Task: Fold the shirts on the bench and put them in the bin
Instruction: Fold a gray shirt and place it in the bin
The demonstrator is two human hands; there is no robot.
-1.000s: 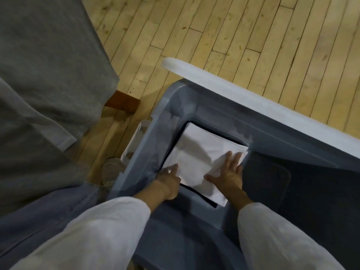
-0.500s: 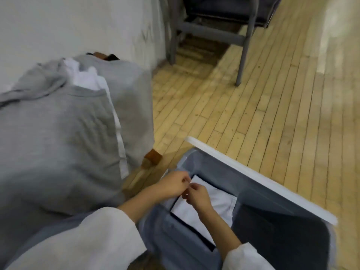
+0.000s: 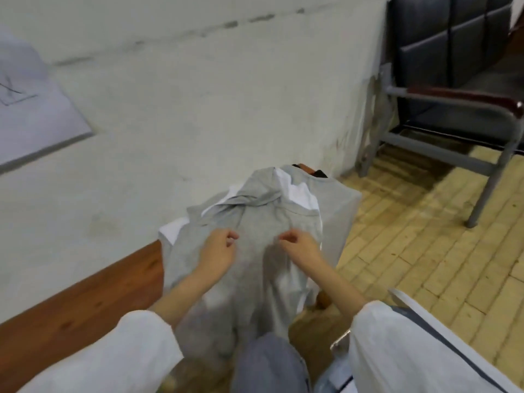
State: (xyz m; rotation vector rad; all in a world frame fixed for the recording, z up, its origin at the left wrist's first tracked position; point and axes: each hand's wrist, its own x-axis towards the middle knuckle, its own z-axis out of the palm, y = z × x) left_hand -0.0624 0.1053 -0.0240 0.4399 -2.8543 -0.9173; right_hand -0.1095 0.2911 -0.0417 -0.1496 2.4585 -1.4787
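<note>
A grey shirt (image 3: 255,222) lies rumpled on top of a pile at the end of the brown wooden bench (image 3: 113,293). White shirts (image 3: 300,194) peek out from under it. My left hand (image 3: 218,251) and my right hand (image 3: 300,246) hover just over the grey shirt's middle, a shirt-width apart, with fingers loosely curled and nothing in them. Only the white rim of the grey bin (image 3: 419,313) shows at the lower right, behind my right sleeve; its inside is out of view.
A pale wall runs along the bench, with a sheet of paper (image 3: 28,109) fixed to it at the left. A metal-framed chair (image 3: 453,114) with dark cushions stands at the right on the wood floor. My knee is at the bottom centre.
Both hands left the folded white shirt in the bin and came up to the grey shirt on the bench. The view swung up and left from the bin to the bench.
</note>
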